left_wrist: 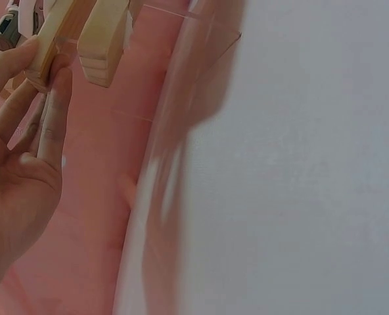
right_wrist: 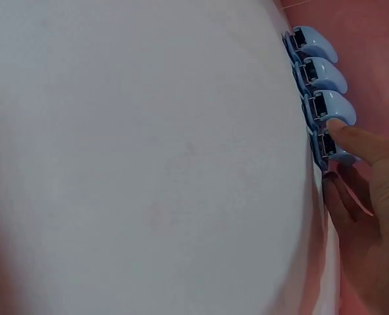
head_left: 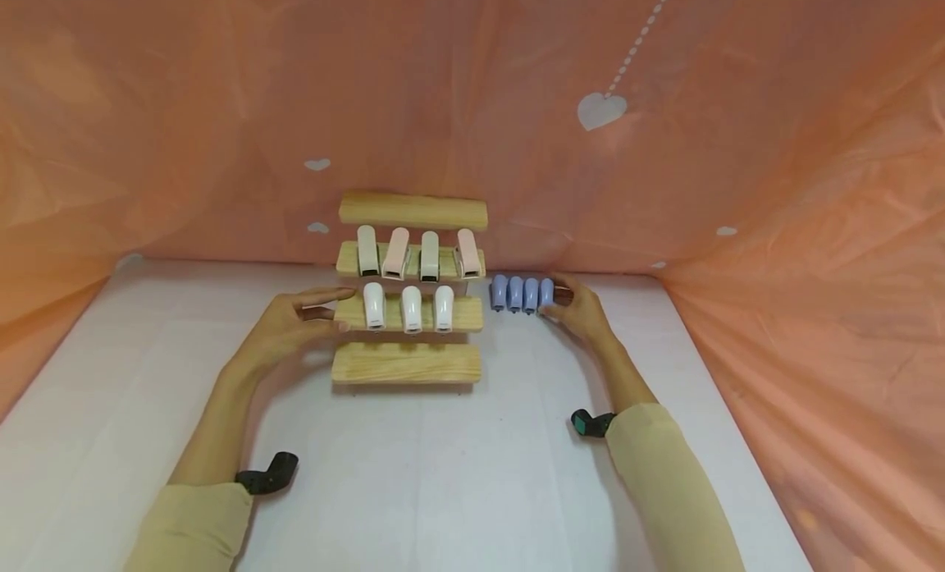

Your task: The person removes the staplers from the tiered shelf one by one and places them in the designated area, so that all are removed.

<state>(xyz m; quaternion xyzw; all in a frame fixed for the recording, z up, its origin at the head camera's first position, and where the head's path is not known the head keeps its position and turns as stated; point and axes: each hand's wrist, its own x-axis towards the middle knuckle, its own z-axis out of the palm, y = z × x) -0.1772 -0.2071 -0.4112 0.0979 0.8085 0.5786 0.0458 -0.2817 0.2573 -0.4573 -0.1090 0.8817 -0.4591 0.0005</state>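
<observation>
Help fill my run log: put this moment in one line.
left hand: holds shelf bearing three white staplers; right hand: grips rightmost blue stapler; shelf above: four staplers

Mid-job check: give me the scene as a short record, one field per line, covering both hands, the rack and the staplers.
Rack: wooden, four shelves
Left hand: grips the left end of the third shelf from the top
Right hand: grips the rightmost blue stapler
Blue staplers: four, in a row right of the rack
Third shelf: three white staplers
Second shelf: four staplers, grey-green and pink alternating
Surface: white
</observation>
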